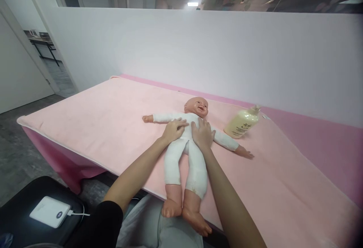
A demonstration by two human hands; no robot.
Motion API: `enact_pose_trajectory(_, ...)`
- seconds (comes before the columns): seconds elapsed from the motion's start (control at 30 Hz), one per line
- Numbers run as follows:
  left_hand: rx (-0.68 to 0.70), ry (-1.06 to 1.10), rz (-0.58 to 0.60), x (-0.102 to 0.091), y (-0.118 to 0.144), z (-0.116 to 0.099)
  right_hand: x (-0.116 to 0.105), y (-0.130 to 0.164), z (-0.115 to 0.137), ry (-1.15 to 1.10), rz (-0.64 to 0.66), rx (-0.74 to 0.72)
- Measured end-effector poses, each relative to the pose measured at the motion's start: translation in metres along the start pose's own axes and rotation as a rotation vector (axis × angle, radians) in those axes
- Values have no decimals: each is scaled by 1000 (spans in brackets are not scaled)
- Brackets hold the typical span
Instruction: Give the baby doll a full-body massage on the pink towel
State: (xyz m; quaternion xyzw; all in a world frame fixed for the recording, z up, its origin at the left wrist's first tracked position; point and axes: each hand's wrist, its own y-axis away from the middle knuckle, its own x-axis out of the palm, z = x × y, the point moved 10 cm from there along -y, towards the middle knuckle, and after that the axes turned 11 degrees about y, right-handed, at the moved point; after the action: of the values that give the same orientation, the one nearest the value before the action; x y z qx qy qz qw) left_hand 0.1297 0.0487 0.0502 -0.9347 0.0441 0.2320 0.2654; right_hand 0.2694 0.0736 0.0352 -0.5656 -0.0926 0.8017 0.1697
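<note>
Both the left hand (173, 130) and right hand (202, 134) are lying spread flat on the white-suited plastic baby doll's (187, 153) torso, steadying it on the pink-towelled tabletop (99, 119).

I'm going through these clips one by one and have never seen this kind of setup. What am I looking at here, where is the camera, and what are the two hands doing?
There is no machine here: a person works with two bare hands, and the single picture comes from a camera worn on that person's head, looking forward and down.

A baby doll in a white suit lies on its back on a pink towel that covers a table, its feet towards the camera and hanging over the near edge. The left hand and the right hand both rest flat on the doll's chest and belly, side by side. Neither hand grips anything.

To the right of the doll's head a cream pump bottle lies tilted on the towel. Lower left, a white power bank with a cable sits on a black surface.
</note>
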Motion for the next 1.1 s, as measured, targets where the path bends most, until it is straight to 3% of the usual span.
enact_pose_trajectory(0.1, 156, 9, 315, 32, 12, -29, -3, -4, -25, -112, -40, 167)
enact_pose_trajectory(0.17, 176, -28, 439, 46, 19, -37, -2, -6, -38, -198, -50, 229)
enact_pose_trajectory(0.37, 48, -192, 428, 51, 11, -26, -5, 0, -65, -486, -171, 425)
enact_pose_trajectory(0.5, -5, -355, 412, 54, 0, -19, -12, 9, -67, -686, -282, 420)
enact_pose_trajectory(0.57, -49, -433, 355, 53, -9, -14, -21, 14, -62, -761, -364, 349)
enact_pose_trajectory(0.67, -124, -514, 246, 48, -21, -7, -35, 16, -40, -866, -435, 85)
enact_pose_trajectory(0.8, -207, -559, 133, 39, -31, 1, -29, 12, 2, -912, -202, -237)
enact_pose_trajectory(1.0, -395, -583, -73, 14, -33, 19, -13, 17, 39, -320, 1, -456)
enact_pose_trajectory(1.1, -446, -576, -151, 5, -33, 24, -2, 17, 44, -62, 75, -473)
